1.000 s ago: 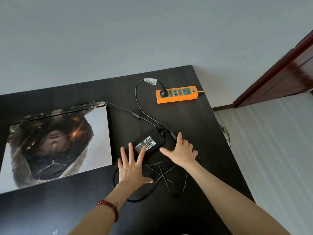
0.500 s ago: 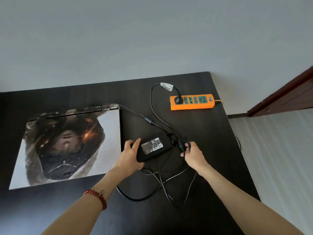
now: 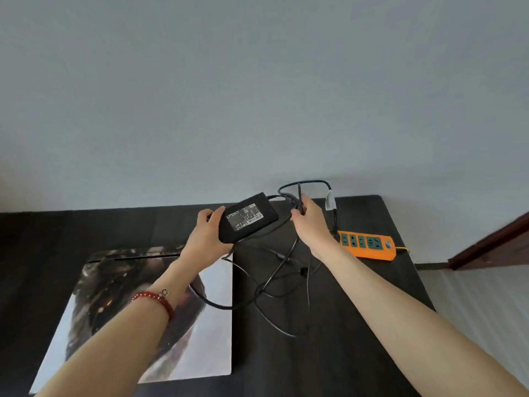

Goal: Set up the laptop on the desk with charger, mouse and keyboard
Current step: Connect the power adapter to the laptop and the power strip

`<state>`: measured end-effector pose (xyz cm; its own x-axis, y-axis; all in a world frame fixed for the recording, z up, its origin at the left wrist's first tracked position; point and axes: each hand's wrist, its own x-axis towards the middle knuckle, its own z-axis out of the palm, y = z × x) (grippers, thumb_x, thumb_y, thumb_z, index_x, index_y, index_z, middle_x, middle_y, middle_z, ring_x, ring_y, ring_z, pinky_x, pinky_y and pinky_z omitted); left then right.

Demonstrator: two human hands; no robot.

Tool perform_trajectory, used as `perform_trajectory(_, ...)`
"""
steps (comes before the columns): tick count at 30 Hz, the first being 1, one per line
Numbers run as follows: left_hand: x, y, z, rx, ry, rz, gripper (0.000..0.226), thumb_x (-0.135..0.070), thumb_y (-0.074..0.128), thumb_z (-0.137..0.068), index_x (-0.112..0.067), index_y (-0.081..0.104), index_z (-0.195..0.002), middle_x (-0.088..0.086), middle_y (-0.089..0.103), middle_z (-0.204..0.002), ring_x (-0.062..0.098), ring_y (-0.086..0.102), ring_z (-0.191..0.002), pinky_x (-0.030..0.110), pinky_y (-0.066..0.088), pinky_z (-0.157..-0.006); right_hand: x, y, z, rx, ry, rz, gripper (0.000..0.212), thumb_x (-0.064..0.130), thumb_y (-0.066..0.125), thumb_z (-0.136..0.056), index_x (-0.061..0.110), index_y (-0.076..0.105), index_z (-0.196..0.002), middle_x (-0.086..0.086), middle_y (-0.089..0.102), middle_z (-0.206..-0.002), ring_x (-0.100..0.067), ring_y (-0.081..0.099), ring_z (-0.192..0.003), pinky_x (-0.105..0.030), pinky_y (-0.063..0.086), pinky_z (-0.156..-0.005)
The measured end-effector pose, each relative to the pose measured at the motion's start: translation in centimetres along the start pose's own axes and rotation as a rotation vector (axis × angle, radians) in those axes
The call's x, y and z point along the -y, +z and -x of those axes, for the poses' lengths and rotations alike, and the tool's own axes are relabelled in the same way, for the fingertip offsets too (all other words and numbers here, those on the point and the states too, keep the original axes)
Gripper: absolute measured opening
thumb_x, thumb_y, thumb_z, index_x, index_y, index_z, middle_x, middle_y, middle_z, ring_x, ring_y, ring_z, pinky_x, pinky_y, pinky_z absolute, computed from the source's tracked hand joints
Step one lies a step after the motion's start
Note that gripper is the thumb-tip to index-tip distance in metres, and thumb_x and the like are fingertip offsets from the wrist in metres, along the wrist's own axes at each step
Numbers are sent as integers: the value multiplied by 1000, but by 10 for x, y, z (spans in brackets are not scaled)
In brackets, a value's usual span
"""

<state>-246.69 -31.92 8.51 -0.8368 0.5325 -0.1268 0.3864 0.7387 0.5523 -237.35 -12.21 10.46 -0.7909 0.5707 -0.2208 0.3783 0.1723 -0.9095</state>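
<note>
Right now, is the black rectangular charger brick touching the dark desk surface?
Apart. The head view shows the black rectangular charger brick lifted clear of the dark desk, held by the left hand; only its cables hang down.

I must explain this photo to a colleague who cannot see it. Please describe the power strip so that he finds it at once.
Start at the black desk against the pale wall and go to its far right corner, near the dark wooden door frame. The power strip lies flat there, just beyond the right hand. It is the only bright orange thing, with green sockets and one black plug in its left end.
</note>
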Motion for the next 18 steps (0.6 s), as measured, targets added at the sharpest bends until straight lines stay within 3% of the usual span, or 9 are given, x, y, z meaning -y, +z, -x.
perform_trajectory(2,5,-10,-23,-6,43,-59,84,-18,73,-70,-14,28,-141,12,29,-138,33,47,-115,39,43,-98,4,11,-18,-15,-15,1,45,8,36,-96,12,30,-141,-13,43,-139,-18,45,-115,-28,36,-94)
perform_trajectory(4,12,-14,-43,-2,68,-123,82,-20,72,-71,-15,28,-140,13,29,-137,34,48,-114,46,44,-97,3,23,-33,-32,-17,-7,50,6,36,-96,13,24,-144,-10,36,-145,-22,38,-130,-26,30,-102)
perform_trajectory(7,24,-7,-70,10,86,-187,79,-22,71,-73,-16,29,-139,12,30,-136,34,48,-112,50,43,-95,-11,41,-51,-62,23,38,58,4,37,-95,14,13,-147,-12,30,-146,-25,39,-130,-19,28,-93)
perform_trajectory(10,35,5,-91,42,102,-243,79,-23,70,-74,-16,27,-140,11,30,-138,34,48,-112,49,43,-96,-33,50,-64,-39,-6,275,61,6,37,-95,13,6,-147,-18,33,-136,-26,56,-98,-22,39,-78)
perform_trajectory(12,44,12,-101,67,116,-276,82,-23,71,-73,-17,26,-141,10,30,-138,33,47,-113,47,42,-98,-47,48,-69,-2,-27,546,65,7,40,-93,12,5,-147,-17,35,-131,-23,55,-84,-27,44,-67)
perform_trajectory(15,55,22,-114,95,128,-286,84,-21,72,-73,-18,26,-142,9,30,-140,32,46,-115,45,40,-100,-69,45,-73,82,-36,843,74,5,49,-88,11,4,-146,-18,32,-135,-29,50,-109,-34,48,-80)
perform_trajectory(18,63,29,-126,95,131,-259,85,-22,73,-73,-20,24,-143,6,28,-142,32,45,-118,46,39,-102,-86,43,-76,131,-109,962,79,10,56,-86,11,5,-146,-18,31,-138,-29,44,-118,-35,49,-87)
